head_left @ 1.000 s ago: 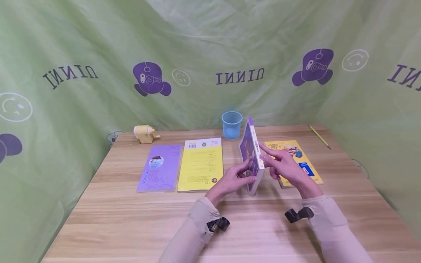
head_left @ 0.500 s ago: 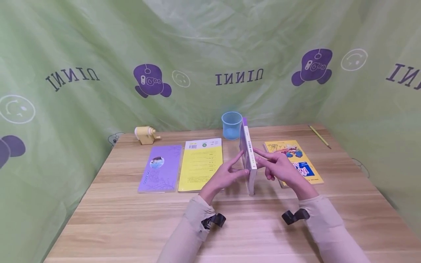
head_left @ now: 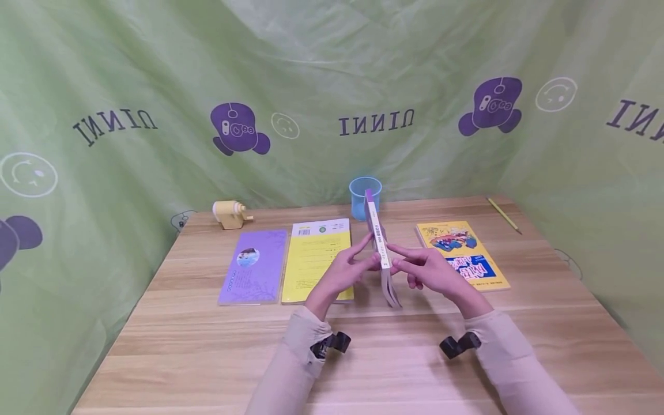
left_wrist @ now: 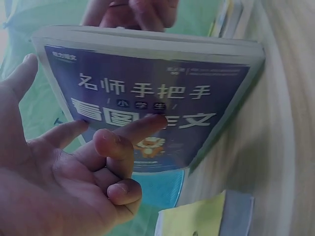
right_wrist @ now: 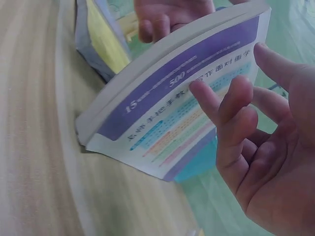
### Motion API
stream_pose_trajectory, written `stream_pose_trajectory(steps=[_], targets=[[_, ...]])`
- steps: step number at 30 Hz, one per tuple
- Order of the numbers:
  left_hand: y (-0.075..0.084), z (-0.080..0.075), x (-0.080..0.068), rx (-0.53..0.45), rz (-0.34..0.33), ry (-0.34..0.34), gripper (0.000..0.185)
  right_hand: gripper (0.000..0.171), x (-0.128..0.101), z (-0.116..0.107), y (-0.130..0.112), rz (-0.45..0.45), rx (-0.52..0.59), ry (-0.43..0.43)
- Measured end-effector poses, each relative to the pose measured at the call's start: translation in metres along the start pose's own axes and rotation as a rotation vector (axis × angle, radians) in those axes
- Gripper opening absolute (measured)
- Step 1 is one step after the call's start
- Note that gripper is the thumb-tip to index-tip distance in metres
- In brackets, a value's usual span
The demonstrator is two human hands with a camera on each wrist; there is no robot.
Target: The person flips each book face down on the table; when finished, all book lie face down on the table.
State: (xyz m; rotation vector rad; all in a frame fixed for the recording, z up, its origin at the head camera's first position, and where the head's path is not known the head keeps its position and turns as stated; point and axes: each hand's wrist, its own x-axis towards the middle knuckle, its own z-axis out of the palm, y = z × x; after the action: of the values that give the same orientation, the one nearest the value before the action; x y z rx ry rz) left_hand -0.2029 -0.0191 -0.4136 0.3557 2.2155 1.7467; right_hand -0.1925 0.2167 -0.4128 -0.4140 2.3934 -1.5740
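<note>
A purple book [head_left: 380, 248] stands on its lower edge on the wooden table [head_left: 207, 346], its top leaning left. My left hand [head_left: 347, 271] is on its left side, with a straight index finger [left_wrist: 142, 123] touching the front cover [left_wrist: 157, 108] and the thumb by the spine. My right hand [head_left: 430, 271] is on its right side, straight fingers [right_wrist: 221, 105] touching the back cover [right_wrist: 182, 98]. The book is held up between the two hands.
Flat on the table lie a yellow book [head_left: 317, 256], a lilac book [head_left: 253, 265] to its left, and a yellow and blue book [head_left: 461, 253] at the right. Behind stand a blue cup [head_left: 365, 193], a yellow pencil sharpener [head_left: 230, 212] and a pencil [head_left: 503, 214]. Green cloth walls surround the table.
The book's top has swung from leaning right, through upright, to leaning left. Both hands have shifted left with it.
</note>
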Motion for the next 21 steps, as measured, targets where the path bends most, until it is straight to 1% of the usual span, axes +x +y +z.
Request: stream_pose_trajectory(steps=[2, 5, 8, 11, 13, 18, 21], targets=[[0.001, -0.004, -0.001, -0.006, -0.012, 0.019, 0.063, 0.055, 0.002, 0.002, 0.003, 0.024, -0.015, 0.005], [0.002, -0.008, -0.004, -0.016, -0.040, 0.045, 0.066, 0.061, 0.005, 0.004, 0.009, 0.085, -0.079, 0.052], [0.004, -0.013, -0.006, -0.017, -0.063, 0.050, 0.069, 0.065, 0.008, 0.006, 0.016, 0.177, -0.160, 0.112], [0.005, -0.016, -0.008, -0.017, -0.071, 0.046, 0.070, 0.066, 0.010, 0.007, 0.022, 0.239, -0.200, 0.130], [0.004, -0.018, -0.008, -0.016, -0.062, 0.045, 0.070, 0.068, 0.011, 0.009, 0.023, 0.257, -0.199, 0.126], [0.002, -0.021, -0.008, -0.031, -0.050, 0.049, 0.070, 0.072, 0.011, 0.013, 0.023, 0.246, -0.167, 0.111], [0.002, -0.022, -0.009, -0.033, -0.053, 0.045, 0.071, 0.074, 0.011, 0.014, 0.023, 0.248, -0.163, 0.111]])
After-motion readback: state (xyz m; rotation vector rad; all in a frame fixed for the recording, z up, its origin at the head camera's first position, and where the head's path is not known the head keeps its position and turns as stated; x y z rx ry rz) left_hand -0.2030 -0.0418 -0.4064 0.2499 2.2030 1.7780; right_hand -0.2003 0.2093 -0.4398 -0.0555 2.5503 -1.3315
